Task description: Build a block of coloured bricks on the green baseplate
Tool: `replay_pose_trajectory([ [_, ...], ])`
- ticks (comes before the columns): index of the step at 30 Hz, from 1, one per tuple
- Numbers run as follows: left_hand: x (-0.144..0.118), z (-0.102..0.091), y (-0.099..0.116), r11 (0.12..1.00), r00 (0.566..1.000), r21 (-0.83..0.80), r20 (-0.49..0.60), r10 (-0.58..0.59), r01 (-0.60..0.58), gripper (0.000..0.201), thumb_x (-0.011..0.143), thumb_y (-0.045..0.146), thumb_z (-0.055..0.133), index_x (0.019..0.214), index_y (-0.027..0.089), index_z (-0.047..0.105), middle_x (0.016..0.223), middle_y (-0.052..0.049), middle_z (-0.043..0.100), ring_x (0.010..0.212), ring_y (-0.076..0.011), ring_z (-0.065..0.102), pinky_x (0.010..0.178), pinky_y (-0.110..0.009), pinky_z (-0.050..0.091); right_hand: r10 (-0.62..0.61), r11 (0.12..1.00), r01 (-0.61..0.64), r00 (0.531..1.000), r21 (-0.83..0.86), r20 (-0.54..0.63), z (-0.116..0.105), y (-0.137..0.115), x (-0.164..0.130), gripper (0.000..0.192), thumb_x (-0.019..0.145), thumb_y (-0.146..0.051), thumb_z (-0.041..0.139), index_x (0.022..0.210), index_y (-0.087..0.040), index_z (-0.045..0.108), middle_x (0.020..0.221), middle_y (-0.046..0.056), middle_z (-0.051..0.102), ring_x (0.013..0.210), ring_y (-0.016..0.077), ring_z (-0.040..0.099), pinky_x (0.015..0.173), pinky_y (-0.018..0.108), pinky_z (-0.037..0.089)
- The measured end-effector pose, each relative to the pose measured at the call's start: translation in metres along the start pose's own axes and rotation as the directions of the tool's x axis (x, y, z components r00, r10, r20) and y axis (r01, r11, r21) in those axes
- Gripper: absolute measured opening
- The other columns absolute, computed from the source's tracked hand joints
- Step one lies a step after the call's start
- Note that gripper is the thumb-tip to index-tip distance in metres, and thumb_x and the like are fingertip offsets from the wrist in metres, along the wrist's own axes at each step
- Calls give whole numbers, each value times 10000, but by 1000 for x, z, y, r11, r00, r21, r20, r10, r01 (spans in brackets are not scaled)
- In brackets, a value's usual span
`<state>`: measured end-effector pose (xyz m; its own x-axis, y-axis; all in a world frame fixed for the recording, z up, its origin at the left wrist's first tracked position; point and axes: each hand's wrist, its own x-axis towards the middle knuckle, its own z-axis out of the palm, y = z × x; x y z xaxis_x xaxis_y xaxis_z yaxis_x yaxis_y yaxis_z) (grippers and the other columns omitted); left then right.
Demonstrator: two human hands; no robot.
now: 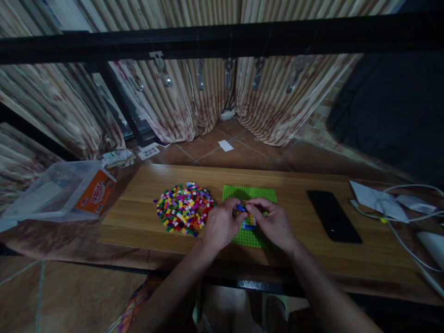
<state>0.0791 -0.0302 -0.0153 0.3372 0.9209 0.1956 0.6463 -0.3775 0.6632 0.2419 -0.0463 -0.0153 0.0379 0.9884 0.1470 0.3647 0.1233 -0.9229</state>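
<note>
A green baseplate point(249, 193) lies on a low wooden table point(145, 217), with a small block of coloured bricks point(249, 223) built on it. My left hand point(222, 225) and my right hand point(274, 224) meet over the plate. Their fingertips pinch a small blue brick point(241, 208) between them, just above the built block. A pile of several loose coloured bricks point(184, 207) lies on the table directly left of my left hand.
A black phone point(333, 215) lies to the right of the plate. White papers and cables point(388, 203) sit at the far right. A clear plastic box point(62, 189) stands off the table's left end. Curtains and a black bar are behind.
</note>
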Motion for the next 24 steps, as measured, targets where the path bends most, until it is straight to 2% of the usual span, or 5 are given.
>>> replay_pose_trajectory([
  [7, 4, 1, 4, 996, 998, 57, 15, 64, -65, 221, 899, 267, 525, 1103, 210, 590, 1030, -42, 696, 866, -163, 663, 769, -266, 519, 7, 1000, -9, 997, 24, 71, 0, 5, -1, 239, 795, -391, 646, 932, -203, 702, 837, 22, 712, 749, 160, 637, 688, 284, 506],
  [12, 4, 4, 7, 983, 991, 127, 27, 129, -131, 243, 922, 279, 494, 1140, 225, 585, 1052, -47, 685, 924, -178, 655, 825, -290, 517, 29, 997, -31, 999, 77, 34, -1, 7, -2, 201, 799, -349, 622, 915, -203, 698, 839, 25, 724, 755, 163, 651, 691, 291, 519],
  [18, 3, 6, 9, 983, 988, 113, 59, 141, -147, 266, 918, 282, 509, 1171, 226, 569, 1098, -45, 681, 962, -177, 653, 864, -294, 513, 49, 999, -49, 999, 23, 23, -7, 4, -4, 214, 828, -356, 579, 890, -189, 697, 809, 19, 724, 685, 150, 637, 649, 273, 505],
  [21, 4, 3, 7, 987, 991, 105, 56, 120, -125, 289, 904, 289, 535, 1184, 224, 562, 1107, -43, 684, 970, -183, 656, 870, -300, 515, 63, 998, -63, 998, 0, 15, -10, 4, -4, 223, 834, -357, 573, 905, -188, 700, 824, 29, 728, 713, 161, 649, 659, 278, 512],
  [24, 8, -1, 0, 994, 1000, 105, 15, 20, -22, 291, 881, 245, 553, 1169, 208, 575, 1086, -46, 695, 898, -176, 672, 840, -297, 525, 75, 995, -75, 997, -61, -8, -11, 7, -5, 205, 839, -338, 570, 917, -200, 701, 855, 32, 733, 744, 172, 667, 676, 288, 522],
])
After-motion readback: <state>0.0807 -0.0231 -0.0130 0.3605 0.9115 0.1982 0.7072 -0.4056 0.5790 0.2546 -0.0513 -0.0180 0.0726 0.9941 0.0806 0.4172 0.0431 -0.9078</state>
